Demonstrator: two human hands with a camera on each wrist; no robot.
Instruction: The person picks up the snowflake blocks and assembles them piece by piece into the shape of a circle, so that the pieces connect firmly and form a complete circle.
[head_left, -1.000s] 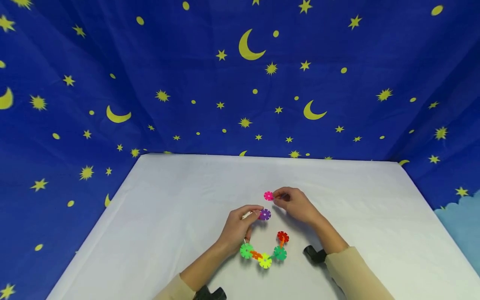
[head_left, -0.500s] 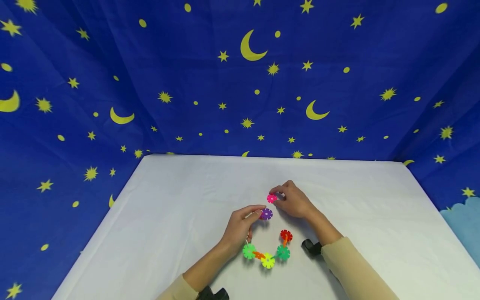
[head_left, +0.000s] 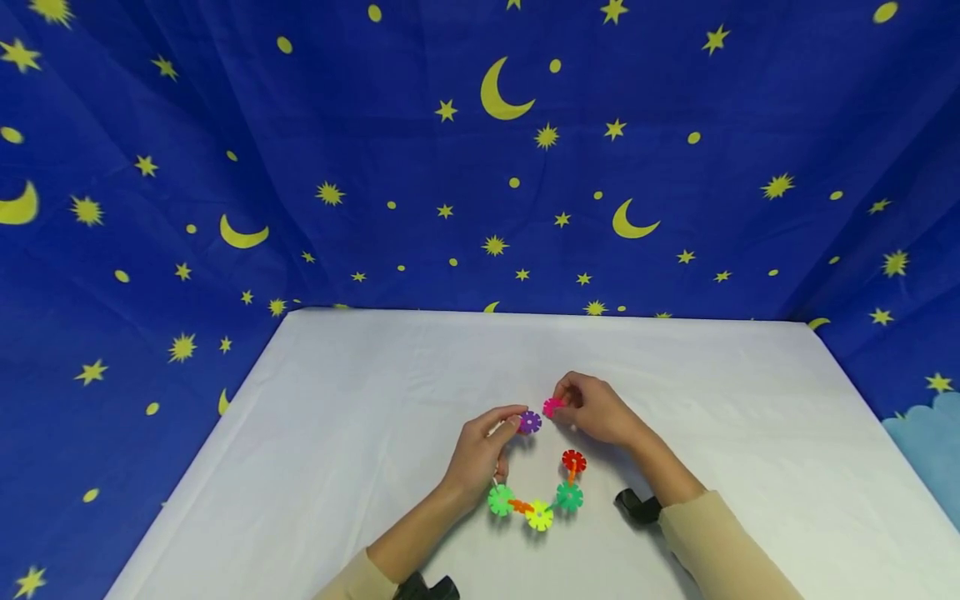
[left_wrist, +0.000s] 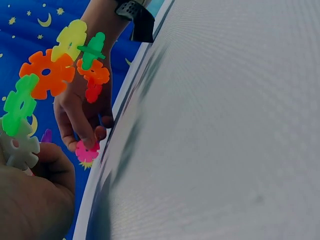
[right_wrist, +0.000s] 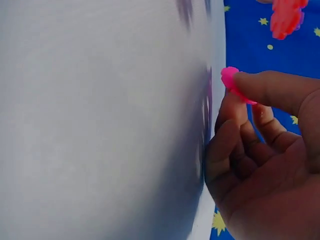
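Note:
My left hand (head_left: 474, 457) grips a chain of linked notched plastic discs. Its purple disc (head_left: 531, 422) sticks out past the thumb and fingertips. Below the hand the chain curves through a light green disc (head_left: 501, 500), an orange disc (left_wrist: 47, 72), a yellow disc (head_left: 539, 516) and a darker green disc (head_left: 569, 497) up to a red disc (head_left: 574, 461). A whitish disc (left_wrist: 22, 145) shows beside the left thumb in the left wrist view. Between thumb and fingers, my right hand (head_left: 596, 410) pinches a pink notched disc (right_wrist: 230, 77), a small gap away from the purple one.
A white cloth-covered table (head_left: 375, 367) lies under both hands. Blue fabric (head_left: 405, 150) with yellow moons and stars hangs behind it and at the sides. Black wrist devices (head_left: 637, 507) sit by the beige sleeves (head_left: 720, 542).
My right hand has come nearer the body and slightly right with the pink disc, which has turned in its fingers. The left hand has barely moved; the chain's red end has risen slightly.

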